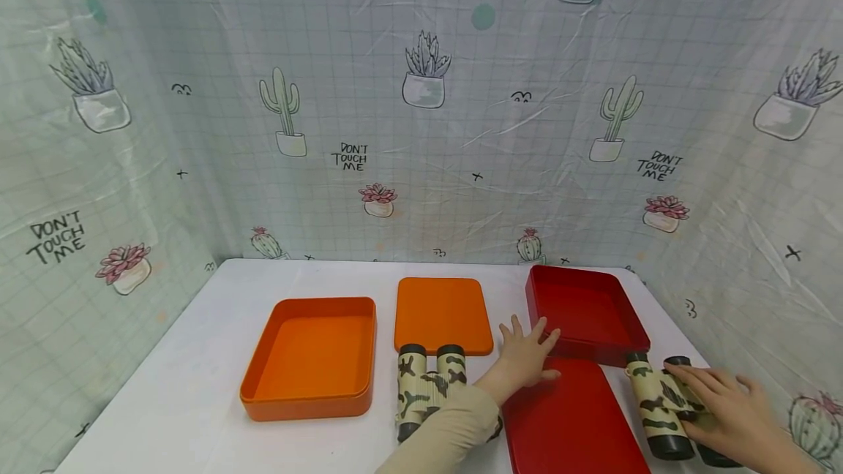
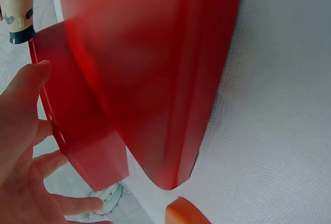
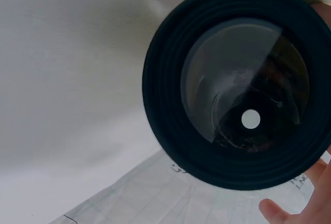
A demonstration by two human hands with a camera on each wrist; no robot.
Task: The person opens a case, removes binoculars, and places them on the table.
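My left hand (image 1: 523, 360) is spread wide over the near left corner of the red box (image 1: 579, 353), fingers straight and holding nothing. Below that hand lies the flat red lid (image 1: 566, 415), close in front of the box; both also fill much of the left wrist view. At the right, my right hand (image 1: 734, 412) grips the right barrel of camouflage binoculars (image 1: 652, 408), its thumb toward the middle and fingers over the top. One large dark objective lens (image 3: 243, 89) of these binoculars faces the right wrist camera. The palm hides part of that barrel.
Another pair of camouflage binoculars (image 1: 413, 386) lies at centre, partly hidden by my left sleeve (image 1: 448, 430). Behind it lies an orange lid (image 1: 443, 313); an orange box (image 1: 309, 408) stands to the left. Cactus-print curtains (image 1: 356, 108) enclose the white table (image 1: 197, 379).
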